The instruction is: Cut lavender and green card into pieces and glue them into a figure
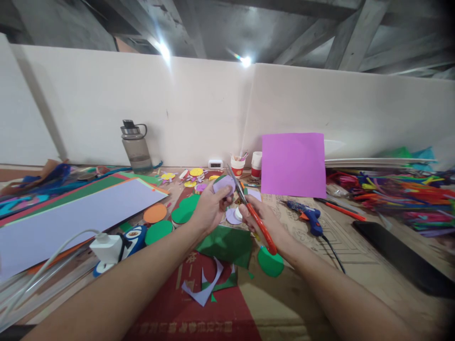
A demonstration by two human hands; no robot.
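Note:
My left hand (216, 201) pinches a round lavender foam disc (223, 183), with a sliver of green showing behind its upper edge. Red-handled scissors (256, 220) are gripped in my right hand (265, 218), their blades pointing up and away beside the disc's right edge. Whether the blades touch the disc I cannot tell. Under my hands lies a green foam sheet (227, 244). Curved lavender offcuts (206, 289) and green scraps rest nearer to me. Green discs (272, 261) lie around, and a lavender disc (232, 216) sits just beyond my hands.
A blue glue gun (307, 215) with its cord and a black tray-like object (401, 255) lie at right, near bundled pipe cleaners (401, 194). A purple sheet (293, 166) leans on the wall. Stacked foam sheets (88, 208), a power plug (106, 247) and a bottle (135, 149) occupy the left.

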